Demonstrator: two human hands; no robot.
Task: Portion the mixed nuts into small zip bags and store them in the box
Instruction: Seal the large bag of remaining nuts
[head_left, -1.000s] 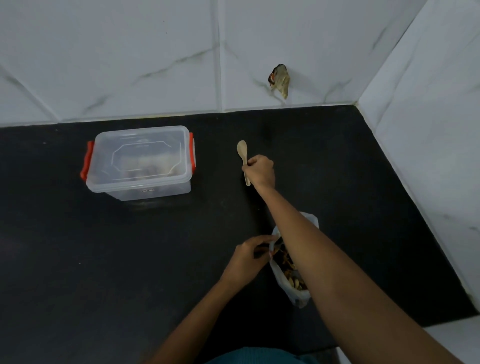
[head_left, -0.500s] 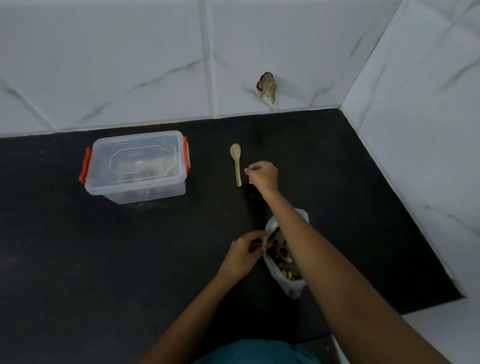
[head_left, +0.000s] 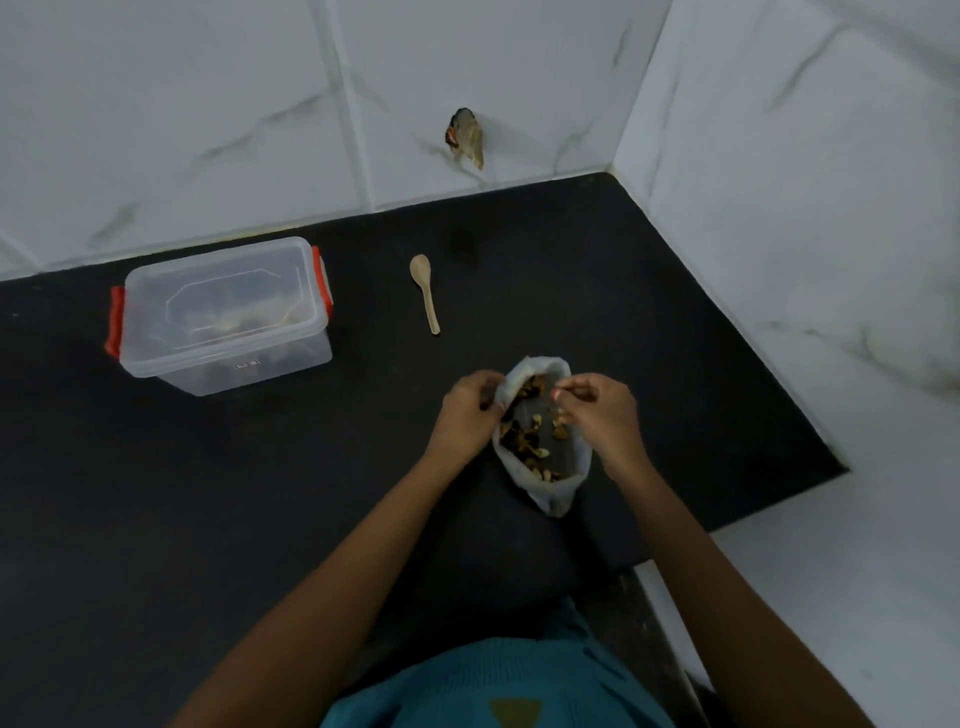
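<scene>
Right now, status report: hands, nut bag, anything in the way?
Left hand and right hand pinch the bag rim. Nuts inside, mouth open. Spoon and box sit apart, nothing blocking.

The black worktop (head_left: 208, 519) is filling the corner between two white marbled tile walls (head_left: 208, 104). A clear plastic box (head_left: 223, 317), lid on and red-orange clips at both ends, is sitting at the back left, near the wall. A pale wooden spoon (head_left: 426, 293) is lying to its right, well apart, bowl toward the wall. Nearer the front edge, a thin bag of mixed nuts (head_left: 543, 441) is resting on the surface, its open mouth pointing toward the spoon.
</scene>
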